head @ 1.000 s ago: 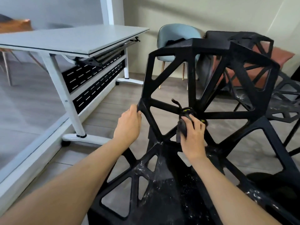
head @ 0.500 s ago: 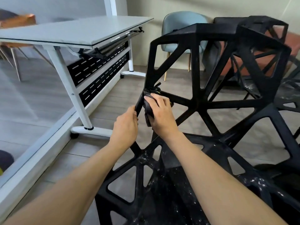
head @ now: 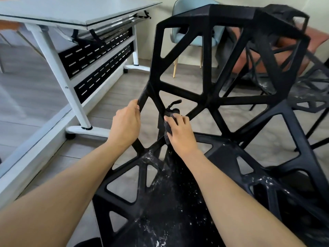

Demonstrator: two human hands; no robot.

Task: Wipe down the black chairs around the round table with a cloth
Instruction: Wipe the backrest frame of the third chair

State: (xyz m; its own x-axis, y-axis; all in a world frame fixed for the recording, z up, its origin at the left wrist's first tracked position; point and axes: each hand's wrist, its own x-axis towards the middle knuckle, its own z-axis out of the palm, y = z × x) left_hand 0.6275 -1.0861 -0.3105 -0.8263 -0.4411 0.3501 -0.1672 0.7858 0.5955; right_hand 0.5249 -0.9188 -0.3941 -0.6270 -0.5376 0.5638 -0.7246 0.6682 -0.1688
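Chair (head: 210, 102), a black open lattice of triangular struts with white specks on its seat, stands before both hands. Left hand (head: 124, 127) grips a strut; right hand (head: 179, 131) presses a dark cloth (head: 169, 120) against another.

No legible text, label, brand, number or sign found on any surface in view.
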